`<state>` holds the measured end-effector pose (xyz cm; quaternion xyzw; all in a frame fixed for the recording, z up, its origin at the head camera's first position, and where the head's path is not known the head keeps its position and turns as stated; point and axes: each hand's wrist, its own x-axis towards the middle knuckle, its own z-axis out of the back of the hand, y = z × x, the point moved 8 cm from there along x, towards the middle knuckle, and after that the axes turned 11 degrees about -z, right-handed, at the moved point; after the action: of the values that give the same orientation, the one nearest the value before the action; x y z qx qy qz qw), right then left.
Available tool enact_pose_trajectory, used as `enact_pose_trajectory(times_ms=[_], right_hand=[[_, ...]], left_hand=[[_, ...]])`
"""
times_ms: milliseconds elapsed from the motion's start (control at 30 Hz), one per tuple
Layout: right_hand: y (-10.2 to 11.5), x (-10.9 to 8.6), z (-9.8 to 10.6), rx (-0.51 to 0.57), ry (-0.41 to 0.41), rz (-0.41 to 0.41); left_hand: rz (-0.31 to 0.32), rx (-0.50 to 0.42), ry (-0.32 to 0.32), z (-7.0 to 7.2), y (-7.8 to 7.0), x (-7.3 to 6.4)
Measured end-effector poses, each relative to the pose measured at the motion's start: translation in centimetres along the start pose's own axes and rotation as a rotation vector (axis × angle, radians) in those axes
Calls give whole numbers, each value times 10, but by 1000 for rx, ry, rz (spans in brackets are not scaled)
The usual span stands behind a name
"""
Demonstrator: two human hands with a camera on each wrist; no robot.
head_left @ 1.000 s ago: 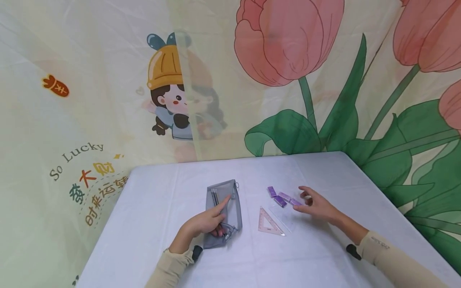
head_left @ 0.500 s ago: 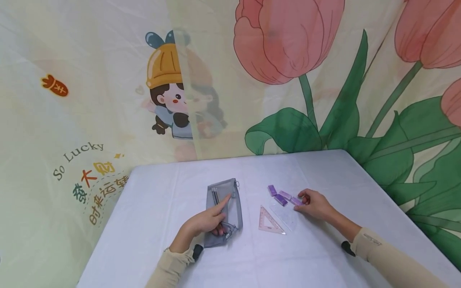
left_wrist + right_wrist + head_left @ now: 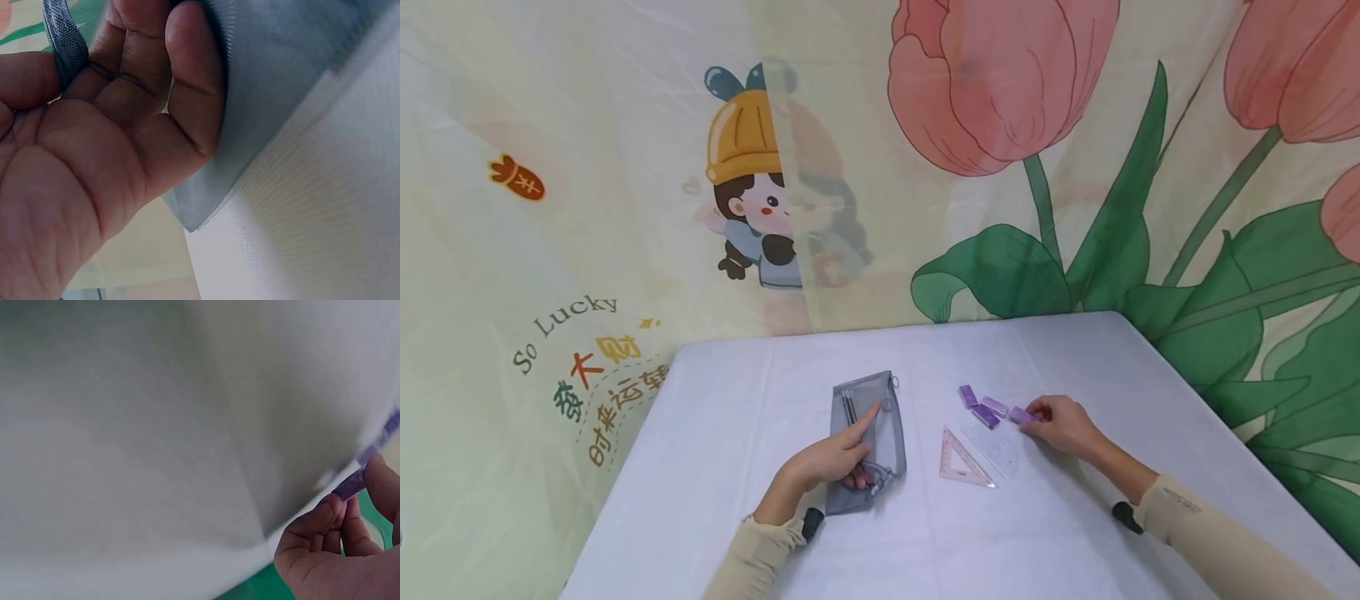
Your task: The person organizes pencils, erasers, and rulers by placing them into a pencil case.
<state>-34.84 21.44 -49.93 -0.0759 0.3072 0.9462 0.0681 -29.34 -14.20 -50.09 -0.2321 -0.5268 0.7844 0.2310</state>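
My left hand [image 3: 829, 460] grips the near part of a grey mesh pencil case [image 3: 889, 433], which lies on the table with dark pencils [image 3: 849, 407] showing through it. In the left wrist view the zip edge [image 3: 65, 44] passes between thumb and fingers, and the curled fingers [image 3: 194, 81] lie against the mesh. On the right side, my right hand [image 3: 1063, 427] pinches a small purple eraser [image 3: 1022, 415] by its end. The right wrist view shows this eraser [image 3: 352, 484] between thumb and fingertips. Three similar purple erasers [image 3: 986, 416] lie in a group just left of it.
A pink triangular set square [image 3: 962, 462] lies between the pencil case and my right hand. Beside it is a clear plastic piece [image 3: 997, 450] with faint markings. A white cloth covers the table [image 3: 925, 550], and a printed curtain [image 3: 850, 167] hangs behind.
My right fingers have closed on the rightmost eraser and shifted it slightly right, away from the other three. My left hand has kept its place on the pencil case.
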Motion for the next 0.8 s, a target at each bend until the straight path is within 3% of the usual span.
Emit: enact_pose_trajectory(times_ms=[167, 367, 800], right_hand=[[3, 0, 11, 51, -29, -5], [22, -1, 1, 79, -17, 32], [107, -14, -44, 80, 61, 170]], left_hand=[[0, -5, 2, -1, -1, 0], [0, -9, 1, -1, 0, 0], [9, -3, -2, -2, 1, 0]])
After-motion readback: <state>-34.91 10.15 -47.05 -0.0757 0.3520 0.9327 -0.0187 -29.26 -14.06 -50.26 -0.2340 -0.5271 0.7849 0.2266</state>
